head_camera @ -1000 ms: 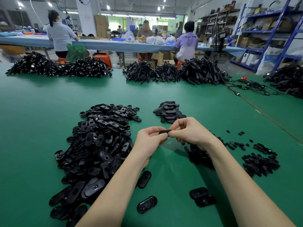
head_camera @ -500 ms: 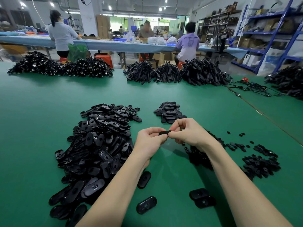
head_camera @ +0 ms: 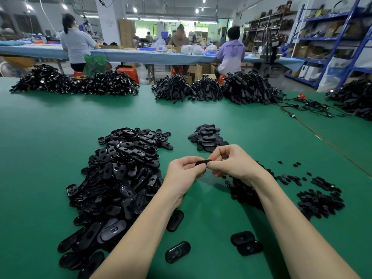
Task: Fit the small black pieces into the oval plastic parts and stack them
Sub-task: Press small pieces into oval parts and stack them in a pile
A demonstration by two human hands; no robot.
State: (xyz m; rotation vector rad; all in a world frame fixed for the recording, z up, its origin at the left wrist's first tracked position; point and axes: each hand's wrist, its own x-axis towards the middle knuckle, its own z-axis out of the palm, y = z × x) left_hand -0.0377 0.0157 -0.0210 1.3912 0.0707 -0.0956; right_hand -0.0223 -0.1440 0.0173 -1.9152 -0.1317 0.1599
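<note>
One black oval plastic part [head_camera: 203, 163] is held edge-on above the green table mat [head_camera: 50, 158], pinched btwn the left hand [head_camera: 184, 172] and right hand [head_camera: 231, 164]. Only its thin rim is seen; most of it is covered by fingertips, so whether a small black piece is seated in it can't be told. Left-hand fingers are curled round its left end, right-hand thumb and forefinger are closed on its right end; the other right fingers are folded in.

Rel. to the held part: the big loose heap of black oval shells [head_camera: 118, 178] lies to the left and nearer the camera, its lower edge cut off by the frame and partly covered by the left forearm. A small neat pile of ovals [head_camera: 207, 137] sits just beyond. Small flat black pieces [head_camera: 320, 202] are scattered to the right; a 2nd clump is half hidden under the right wrist. Nearer the camera, single ovals [head_camera: 177, 252] and a pair of overlapping ovals [head_camera: 246, 243] lie flat.

Far beyond, dark bundled heaps [head_camera: 249, 89] line the mat's edge; what they are can't be made out. Three seated people are seen at a blue bench [head_camera: 130, 55], detail blurred.
</note>
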